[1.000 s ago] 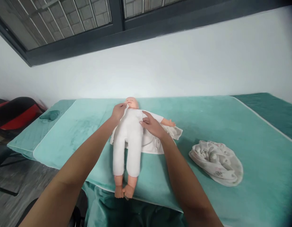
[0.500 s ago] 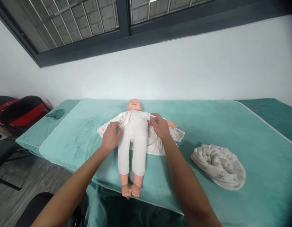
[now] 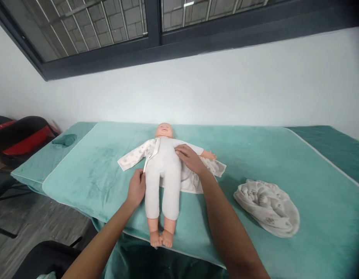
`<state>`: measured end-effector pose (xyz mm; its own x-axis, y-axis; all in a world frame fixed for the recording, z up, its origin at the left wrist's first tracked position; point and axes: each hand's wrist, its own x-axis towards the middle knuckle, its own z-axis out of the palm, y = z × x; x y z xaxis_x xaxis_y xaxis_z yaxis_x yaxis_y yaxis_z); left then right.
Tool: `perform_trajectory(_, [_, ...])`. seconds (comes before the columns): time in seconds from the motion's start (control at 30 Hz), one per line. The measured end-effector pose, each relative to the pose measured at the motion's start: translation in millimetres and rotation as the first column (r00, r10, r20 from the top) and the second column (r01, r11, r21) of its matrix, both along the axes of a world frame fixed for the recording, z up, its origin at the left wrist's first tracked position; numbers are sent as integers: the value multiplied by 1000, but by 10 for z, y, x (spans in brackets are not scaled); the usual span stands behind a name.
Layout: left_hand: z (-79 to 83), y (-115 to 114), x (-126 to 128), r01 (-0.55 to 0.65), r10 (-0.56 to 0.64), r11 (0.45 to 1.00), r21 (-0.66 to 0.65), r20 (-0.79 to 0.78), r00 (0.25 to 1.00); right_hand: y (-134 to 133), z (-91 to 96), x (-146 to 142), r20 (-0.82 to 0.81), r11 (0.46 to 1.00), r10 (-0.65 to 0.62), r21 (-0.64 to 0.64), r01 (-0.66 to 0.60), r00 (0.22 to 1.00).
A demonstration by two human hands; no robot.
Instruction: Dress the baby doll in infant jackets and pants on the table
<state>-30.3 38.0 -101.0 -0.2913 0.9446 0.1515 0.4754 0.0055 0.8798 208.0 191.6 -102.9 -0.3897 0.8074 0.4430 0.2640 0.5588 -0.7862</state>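
Note:
A baby doll (image 3: 163, 174) with a white cloth body lies on its back on a teal blanket (image 3: 103, 166), head toward the wall. A small white printed garment (image 3: 135, 155) is spread under it, one sleeve over the doll's arm on the left. My left hand (image 3: 136, 188) is beside the doll's hip, fingers pinched on the garment's lower edge. My right hand (image 3: 191, 158) rests on the doll's chest and the garment's other side, fingers curled.
A crumpled white printed cloth (image 3: 268, 207) lies on the blanket to the right. A small dark green cloth (image 3: 64, 139) sits at the far left. Red and black chairs (image 3: 21, 137) stand left of the table. A white wall and window are behind.
My left hand has slid from the doll's shoulder down to its hip along the garment's edge. The left sleeve now lies spread out. My right hand stayed on the chest.

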Motion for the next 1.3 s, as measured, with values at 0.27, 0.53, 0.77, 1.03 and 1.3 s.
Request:
perform_trajectory(0.27, [169, -15, 30, -50, 48, 996, 75, 32, 998, 4, -45, -54, -82, 981, -183, 46, 187, 980])
perform_trajectory(0.53, [495, 26, 6, 12, -30, 992, 123, 146, 989, -164, 144, -145, -234, 976, 129, -142, -166, 963])
perform_trajectory(0.77, [340, 149, 43, 12, 43, 989, 145, -367, 929, -127, 193, 13, -475, 946, -154, -325, -10, 867])
perform_trajectory(1.03, [119, 377, -90, -49, 47, 999, -11, -151, 987, -31, 6, 96, 163, 855, -38, -506, 117, 986])
perform_trajectory(1.3, [-22, 480, -260, -32, 41, 996, -78, 120, 992, -185, 93, -84, -110, 762, 67, -636, -122, 992])
